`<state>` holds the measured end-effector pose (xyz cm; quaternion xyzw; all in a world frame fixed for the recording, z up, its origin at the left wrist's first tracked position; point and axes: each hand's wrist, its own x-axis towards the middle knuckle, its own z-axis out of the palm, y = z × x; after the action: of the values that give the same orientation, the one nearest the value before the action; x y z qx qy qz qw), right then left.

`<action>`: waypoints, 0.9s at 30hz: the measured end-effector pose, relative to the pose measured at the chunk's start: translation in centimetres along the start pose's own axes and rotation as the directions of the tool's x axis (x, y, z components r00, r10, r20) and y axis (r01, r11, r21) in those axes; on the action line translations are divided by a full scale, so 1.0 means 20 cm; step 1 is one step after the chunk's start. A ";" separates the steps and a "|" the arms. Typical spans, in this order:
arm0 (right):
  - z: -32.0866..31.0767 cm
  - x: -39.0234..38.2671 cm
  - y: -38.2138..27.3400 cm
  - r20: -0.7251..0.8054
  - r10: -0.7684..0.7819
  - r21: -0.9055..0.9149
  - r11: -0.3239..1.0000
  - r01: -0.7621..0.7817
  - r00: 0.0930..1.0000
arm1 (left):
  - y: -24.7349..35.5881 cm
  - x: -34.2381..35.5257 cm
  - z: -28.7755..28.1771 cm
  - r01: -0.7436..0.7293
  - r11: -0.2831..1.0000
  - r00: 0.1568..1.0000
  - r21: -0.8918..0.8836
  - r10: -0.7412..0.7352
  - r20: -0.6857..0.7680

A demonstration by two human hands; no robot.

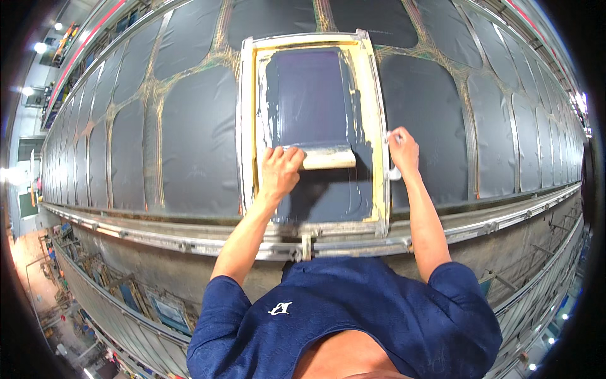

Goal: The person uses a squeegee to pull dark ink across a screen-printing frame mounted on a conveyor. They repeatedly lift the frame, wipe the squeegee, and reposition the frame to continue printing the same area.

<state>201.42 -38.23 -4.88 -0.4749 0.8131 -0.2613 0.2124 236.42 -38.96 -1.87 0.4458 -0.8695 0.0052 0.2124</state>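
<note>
A rectangular screen-printing frame (249, 95), bordered in pale yellow, lies across a dark panelled surface; its inner screen (309, 95) carries white smears and dark ink. My left hand (283, 169) is closed on the left end of a long pale squeegee (328, 159), which lies crosswise over the middle of the screen. My right hand (404, 151) is at the frame's outer right side, fingers curled. A small white object (396, 173) shows beside and below these fingers; what exactly they grip is unclear.
Long rows of dark rounded panels (183, 139) with coloured bands between them stretch to both sides. A metal rail (170, 237) runs along the near edge, before my body. At far left lies a lit workshop floor (25, 246) with assorted equipment and lamps.
</note>
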 end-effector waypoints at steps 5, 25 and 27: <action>-0.07 0.37 -0.20 0.131 -0.303 0.014 0.953 0.304 0.944 | -0.50 0.68 0.32 -0.068 0.996 0.996 0.055 0.071 -0.051; 0.45 1.41 -1.10 0.614 -0.452 -0.265 0.654 0.708 0.647 | -0.87 1.56 0.39 0.150 0.989 0.876 0.009 -0.137 0.462; 0.44 1.28 -1.02 0.551 -0.565 -0.215 0.615 0.759 0.614 | -0.82 1.41 0.39 0.141 0.990 0.909 0.016 -0.136 0.393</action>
<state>208.47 -71.26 -1.40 -0.8270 0.5382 -0.0250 0.1607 231.92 -72.23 -1.32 0.4968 -0.8607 -0.1050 0.0363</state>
